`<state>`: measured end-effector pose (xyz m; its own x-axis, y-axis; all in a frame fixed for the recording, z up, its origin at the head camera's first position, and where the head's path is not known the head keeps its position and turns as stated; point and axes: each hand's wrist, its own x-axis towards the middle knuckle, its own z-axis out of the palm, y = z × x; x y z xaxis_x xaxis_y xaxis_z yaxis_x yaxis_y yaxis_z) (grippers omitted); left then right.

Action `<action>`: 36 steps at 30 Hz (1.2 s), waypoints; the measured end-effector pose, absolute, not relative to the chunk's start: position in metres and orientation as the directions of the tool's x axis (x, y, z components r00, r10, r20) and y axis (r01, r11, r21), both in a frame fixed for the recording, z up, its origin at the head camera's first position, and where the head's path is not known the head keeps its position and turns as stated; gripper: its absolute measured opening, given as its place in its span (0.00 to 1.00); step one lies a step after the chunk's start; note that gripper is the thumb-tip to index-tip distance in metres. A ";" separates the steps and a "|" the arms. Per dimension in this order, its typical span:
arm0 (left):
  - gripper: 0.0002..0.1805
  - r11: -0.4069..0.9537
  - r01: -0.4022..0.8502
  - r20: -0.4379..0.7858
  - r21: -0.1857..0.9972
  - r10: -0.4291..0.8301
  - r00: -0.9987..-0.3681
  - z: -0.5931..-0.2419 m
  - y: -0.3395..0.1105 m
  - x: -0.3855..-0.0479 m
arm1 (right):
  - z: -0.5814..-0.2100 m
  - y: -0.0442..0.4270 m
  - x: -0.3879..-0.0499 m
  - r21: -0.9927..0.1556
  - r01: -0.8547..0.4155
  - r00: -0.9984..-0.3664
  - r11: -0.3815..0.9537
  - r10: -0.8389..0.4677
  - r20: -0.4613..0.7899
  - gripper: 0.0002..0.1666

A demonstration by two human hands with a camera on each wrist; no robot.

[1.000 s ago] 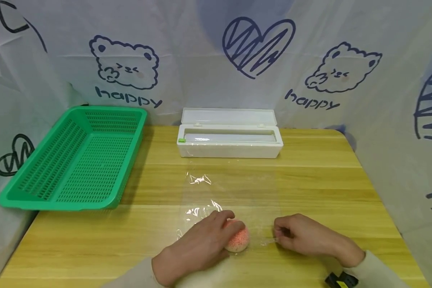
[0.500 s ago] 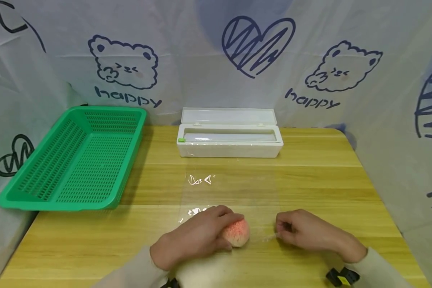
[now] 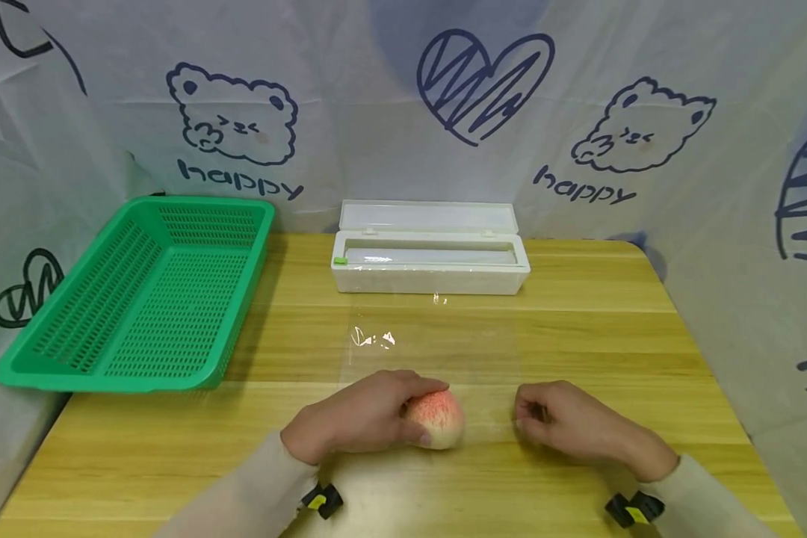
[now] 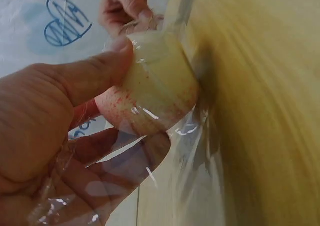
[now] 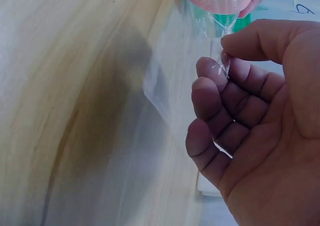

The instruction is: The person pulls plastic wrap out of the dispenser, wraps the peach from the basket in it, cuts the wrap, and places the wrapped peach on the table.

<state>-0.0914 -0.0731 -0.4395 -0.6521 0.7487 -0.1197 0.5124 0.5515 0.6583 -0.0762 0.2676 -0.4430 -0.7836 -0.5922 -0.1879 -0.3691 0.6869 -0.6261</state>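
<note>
Fingers of your left hand (image 3: 363, 415) grip the round pink-and-cream peach (image 3: 438, 418), farther forward over the wooden desk (image 3: 612, 321) than before, pale side toward you; your right hand (image 3: 568, 418) pinches clear plastic film (image 3: 437, 344).

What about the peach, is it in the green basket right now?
No, the peach is in the left hand's grip, apart from the green basket off to the left.

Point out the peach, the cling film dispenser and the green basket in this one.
Peach (image 3: 438, 420): head view, on the middle of its exposed side.
Cling film dispenser (image 3: 432, 282): head view, on its white front wall.
Green basket (image 3: 168, 310): head view, on its bare perforated floor.
</note>
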 end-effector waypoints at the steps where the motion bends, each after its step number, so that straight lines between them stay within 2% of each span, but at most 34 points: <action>1: 0.39 0.552 0.499 -0.130 0.668 0.747 -0.652 -0.439 -0.073 -0.093 | -0.443 0.268 -0.077 -0.622 -0.376 -0.786 0.687 -0.592 -0.179 0.12; 5: 0.39 0.543 0.468 -0.148 0.697 0.748 -0.647 -0.438 -0.074 -0.098 | -0.440 0.266 -0.078 -0.584 -0.412 -0.807 0.700 -0.578 -0.124 0.11; 11: 0.37 0.541 0.382 -0.194 0.749 0.731 -0.655 -0.440 -0.075 -0.105 | -0.435 0.258 -0.080 -0.466 -0.482 -0.836 0.742 -0.548 -0.007 0.14; 16: 0.36 0.523 0.278 -0.256 0.806 0.731 -0.632 -0.442 -0.075 -0.116 | -0.439 0.259 -0.084 -0.486 -0.415 -0.843 0.769 -0.526 -0.113 0.13; 19: 0.36 0.518 0.229 -0.289 0.825 0.733 -0.616 -0.443 -0.076 -0.121 | -0.442 0.258 -0.086 -0.438 -0.376 -0.873 0.816 -0.471 -0.128 0.12; 21: 0.35 0.522 0.205 -0.305 0.828 0.726 -0.616 -0.443 -0.076 -0.124 | -0.440 0.254 -0.086 -0.364 -0.368 -0.909 0.856 -0.414 -0.054 0.11; 23: 0.34 0.537 0.187 -0.324 0.822 0.713 -0.622 -0.443 -0.075 -0.125 | -0.434 0.245 -0.082 -0.303 -0.381 -0.924 0.873 -0.372 0.090 0.09; 25: 0.34 0.550 0.172 -0.341 0.817 0.701 -0.626 -0.443 -0.075 -0.126 | -0.428 0.233 -0.078 -0.281 -0.463 -0.879 0.841 -0.393 0.270 0.06; 27: 0.34 0.557 0.160 -0.353 0.815 0.695 -0.626 -0.443 -0.074 -0.128 | -0.426 0.220 -0.072 -0.240 -0.611 -0.765 0.754 -0.485 0.424 0.03; 29: 0.34 0.556 0.153 -0.360 0.817 0.700 -0.617 -0.443 -0.073 -0.129 | -0.428 0.206 -0.066 -0.181 -0.748 -0.628 0.638 -0.593 0.504 0.08; 31: 0.34 0.547 0.146 -0.365 0.824 0.710 -0.603 -0.443 -0.072 -0.131 | -0.433 0.194 -0.062 -0.141 -0.825 -0.534 0.547 -0.675 0.510 0.15; 33: 0.33 0.543 0.142 -0.369 0.828 0.718 -0.590 -0.444 -0.072 -0.134 | -0.440 0.185 -0.058 -0.121 -0.852 -0.497 0.509 -0.716 0.490 0.21; 36: 0.32 0.528 0.133 -0.373 0.839 0.736 -0.566 -0.446 -0.071 -0.136 | -0.450 0.178 -0.057 -0.109 -0.845 -0.510 0.523 -0.729 0.456 0.27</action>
<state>-0.1363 -0.0706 -0.4457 -0.5659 0.7355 -0.3725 0.1333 0.5275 0.8390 -0.0571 0.1780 -0.4501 -0.5099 -0.7295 0.4559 -0.8454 0.5229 -0.1088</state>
